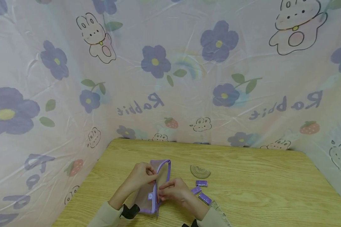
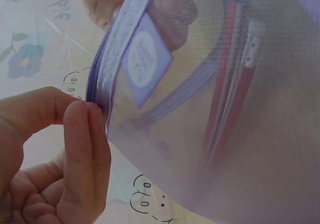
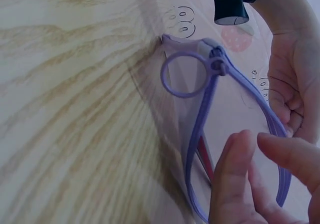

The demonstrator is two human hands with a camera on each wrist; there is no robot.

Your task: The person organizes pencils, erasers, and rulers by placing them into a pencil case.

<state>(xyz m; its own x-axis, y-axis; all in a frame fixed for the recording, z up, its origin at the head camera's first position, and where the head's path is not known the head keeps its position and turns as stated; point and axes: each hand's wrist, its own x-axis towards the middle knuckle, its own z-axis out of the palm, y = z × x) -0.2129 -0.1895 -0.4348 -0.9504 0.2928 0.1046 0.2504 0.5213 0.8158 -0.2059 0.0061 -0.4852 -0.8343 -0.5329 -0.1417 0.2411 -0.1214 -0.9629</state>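
A purple mesh pencil case [image 1: 145,197] lies unzipped on the table, its mouth gaping toward the right. My left hand [image 1: 142,175] pinches the zipper edge between thumb and fingers, also plain in the left wrist view. Through the mesh show red pencils [image 2: 242,92], one with a white eraser end, beside a purple label tag [image 2: 145,59]. My right hand [image 1: 177,192] is at the open mouth, its thumb and forefinger apart with nothing seen between them. A purple zipper ring [image 3: 185,95] hangs at one end of the case in the right wrist view.
Right of the case lie a clear protractor [image 1: 200,171] and three small purple wrapped blocks, the nearest block [image 1: 205,198] close to my right wrist. A clear, marked ruler-like piece [image 1: 218,210] is partly covered by my right sleeve. A printed cloth [image 1: 187,94] surrounds the table.
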